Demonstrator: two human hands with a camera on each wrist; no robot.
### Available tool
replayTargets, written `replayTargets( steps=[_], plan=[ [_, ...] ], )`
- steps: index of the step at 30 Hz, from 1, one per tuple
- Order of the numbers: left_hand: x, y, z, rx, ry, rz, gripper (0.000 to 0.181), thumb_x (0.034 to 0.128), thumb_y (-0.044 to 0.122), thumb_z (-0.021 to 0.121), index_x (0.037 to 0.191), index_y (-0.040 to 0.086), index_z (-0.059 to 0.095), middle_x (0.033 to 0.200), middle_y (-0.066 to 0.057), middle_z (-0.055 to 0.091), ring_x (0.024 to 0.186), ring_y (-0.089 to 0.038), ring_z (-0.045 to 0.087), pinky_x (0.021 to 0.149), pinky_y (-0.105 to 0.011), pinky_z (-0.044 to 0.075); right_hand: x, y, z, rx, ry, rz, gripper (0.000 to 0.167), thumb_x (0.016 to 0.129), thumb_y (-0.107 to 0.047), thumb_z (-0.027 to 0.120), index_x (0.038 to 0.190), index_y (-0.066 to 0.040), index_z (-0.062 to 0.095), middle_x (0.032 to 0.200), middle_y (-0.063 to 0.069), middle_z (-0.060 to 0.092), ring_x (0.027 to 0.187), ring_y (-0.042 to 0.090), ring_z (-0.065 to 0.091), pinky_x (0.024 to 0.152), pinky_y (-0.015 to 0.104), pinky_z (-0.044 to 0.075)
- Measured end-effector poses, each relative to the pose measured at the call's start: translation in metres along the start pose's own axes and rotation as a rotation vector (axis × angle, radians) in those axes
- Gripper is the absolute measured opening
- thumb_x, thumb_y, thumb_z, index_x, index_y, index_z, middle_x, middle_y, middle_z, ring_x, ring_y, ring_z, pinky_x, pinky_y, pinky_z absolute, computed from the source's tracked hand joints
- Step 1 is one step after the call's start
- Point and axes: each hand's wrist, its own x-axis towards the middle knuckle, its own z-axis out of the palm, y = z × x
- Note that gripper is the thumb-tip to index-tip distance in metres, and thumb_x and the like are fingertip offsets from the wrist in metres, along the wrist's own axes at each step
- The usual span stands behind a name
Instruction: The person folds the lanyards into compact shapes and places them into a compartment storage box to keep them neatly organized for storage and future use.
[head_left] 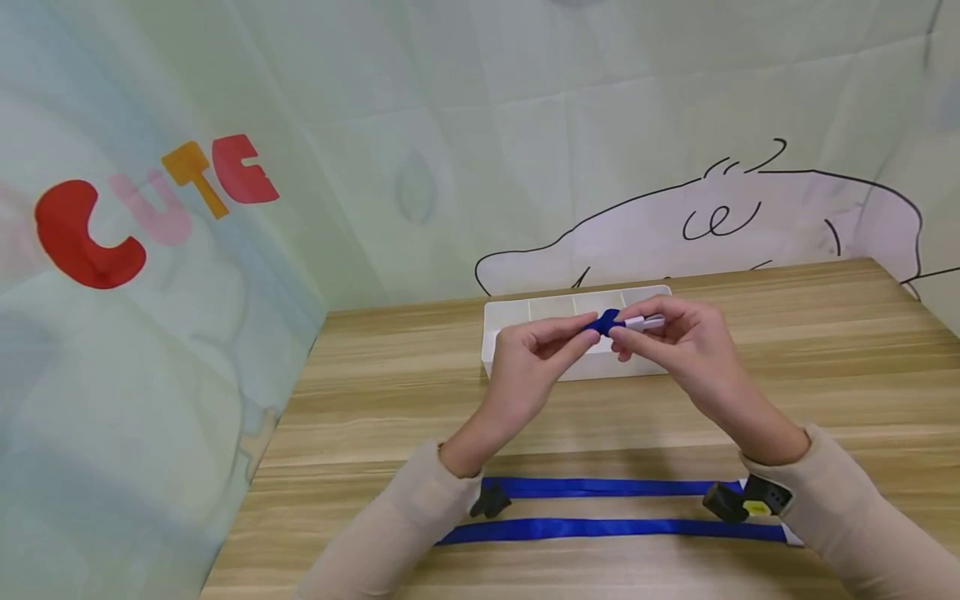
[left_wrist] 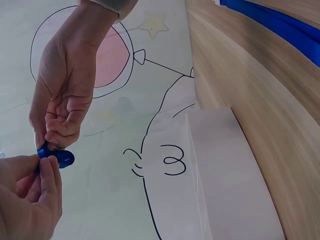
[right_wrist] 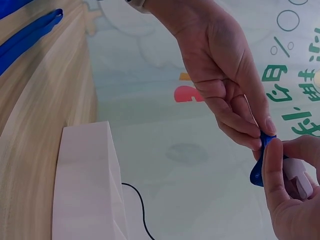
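Nearest the viewer, two beige fabric sleeves (head_left: 382, 525) are reaching forward, each with a dark device at its cuff. Between them, a long, flat, deep-blue fabric strap (head_left: 600, 528) is lying across the wood-grain worktop (head_left: 375, 400), its right end showing white beside the right sleeve. A second deep-blue fabric strap (head_left: 600, 487) is running roughly parallel just beyond it; the sleeves and devices are partly covering their ends.

Farther out, the left hand (head_left: 517, 360) and the right hand (head_left: 697, 342) are meeting at a small, knot-like blue fabric bundle (head_left: 609, 322), which they are holding up off the worktop. The left thumb and fingers are pinching its left side. The right thumb and fingers are clamping its right side, where a smooth white piece (head_left: 637, 323) is sticking out.

Behind the hands in the head view, a long white box with compartments (head_left: 592, 368) is standing on the worktop. Beyond it, a pale green printed cloth (head_left: 420, 108) is hanging, showing a black-outlined cartoon figure (head_left: 645, 233) and, on the left, coloured letters reading "CUTE" (head_left: 63, 237).
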Motion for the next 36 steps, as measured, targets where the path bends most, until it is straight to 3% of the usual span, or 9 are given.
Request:
replayTargets(
  steps=[10, 15, 24, 31, 36],
  plan=[
    [-0.0006, 0.0001, 0.0028, 0.034, 0.023, 0.006, 0.024, 0.0930, 0.012, 0.071, 0.115, 0.002, 0.074, 0.105, -0.006, 0.075, 0.091, -0.014, 0.070, 0.080, -0.032, 0.059, 0.0004, 0.0032, 0.0023, -0.003, 0.006, -0.008, 0.016, 0.089, 0.000, 0.073, 0.104, 0.004, 0.070, 0.092, 0.010, 0.073, 0.070, 0.023, 0.071, 0.076, 0.030, 0.059],
    [-0.0030, -0.0004, 0.0033, 0.069, 0.037, 0.006, 0.024, 0.0931, 0.014, 0.071, 0.115, 0.006, 0.075, 0.097, -0.002, 0.069, 0.087, -0.014, 0.063, 0.074, -0.027, 0.057, 0.0014, 0.0034, 0.0046, -0.033, 0.010, -0.035, 0.015, 0.089, 0.000, 0.073, 0.103, 0.003, 0.070, 0.093, 0.010, 0.072, 0.071, 0.022, 0.071, 0.073, 0.029, 0.060],
    [-0.0042, 0.0008, 0.0039, 0.091, 0.022, -0.019, 0.025, 0.0954, 0.016, 0.068, 0.119, 0.008, 0.074, 0.098, -0.001, 0.069, 0.088, -0.014, 0.060, 0.074, -0.026, 0.056, 0.0014, 0.0038, 0.0058, -0.073, 0.019, -0.092, 0.015, 0.088, 0.006, 0.072, 0.102, 0.004, 0.070, 0.094, 0.012, 0.072, 0.070, 0.020, 0.071, 0.070, 0.029, 0.060],
    [-0.0035, 0.0014, 0.0047, 0.019, -0.003, 0.001, 0.025, 0.0954, 0.007, 0.066, 0.119, 0.001, 0.072, 0.102, -0.009, 0.069, 0.096, -0.015, 0.066, 0.085, -0.032, 0.057, 0.0010, 0.0042, 0.0054, -0.109, 0.026, -0.122, 0.017, 0.087, 0.009, 0.072, 0.103, 0.005, 0.070, 0.094, 0.012, 0.071, 0.071, 0.018, 0.071, 0.069, 0.028, 0.060],
    [-0.0011, 0.0018, 0.0029, -0.022, -0.013, 0.010, 0.024, 0.0919, 0.003, 0.069, 0.115, -0.002, 0.072, 0.106, -0.013, 0.073, 0.096, -0.017, 0.071, 0.083, -0.033, 0.058, 0.0007, 0.0039, 0.0033, -0.094, -0.002, -0.134, 0.018, 0.085, 0.013, 0.071, 0.101, 0.006, 0.069, 0.092, 0.012, 0.071, 0.070, 0.019, 0.071, 0.069, 0.029, 0.060]
  ],
)
